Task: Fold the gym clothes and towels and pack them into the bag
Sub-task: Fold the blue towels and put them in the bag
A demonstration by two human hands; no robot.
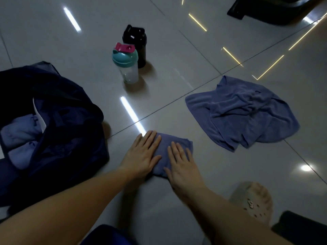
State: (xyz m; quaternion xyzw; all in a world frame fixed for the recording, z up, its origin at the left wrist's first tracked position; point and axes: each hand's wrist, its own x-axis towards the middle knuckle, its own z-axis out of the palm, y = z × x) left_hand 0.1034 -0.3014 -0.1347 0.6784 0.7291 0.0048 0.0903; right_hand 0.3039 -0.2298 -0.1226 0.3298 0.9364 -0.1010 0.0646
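A small blue towel (165,149), folded into a compact rectangle, lies on the tiled floor in front of me. My left hand (143,153) presses flat on its left side with straight fingers. My right hand (182,167) lies flat on its right side, fingers spread. A second, larger blue towel (242,112) lies crumpled and unfolded on the floor to the right. At the left stands the open dark navy bag (70,138), with light blue folded cloth (19,135) inside it.
Two shaker bottles stand beyond the towels: a clear one with a teal and pink lid (126,64) and a black one (137,45) behind it. My foot in a beige clog (253,200) rests at the lower right. A black object (265,9) sits at the top right.
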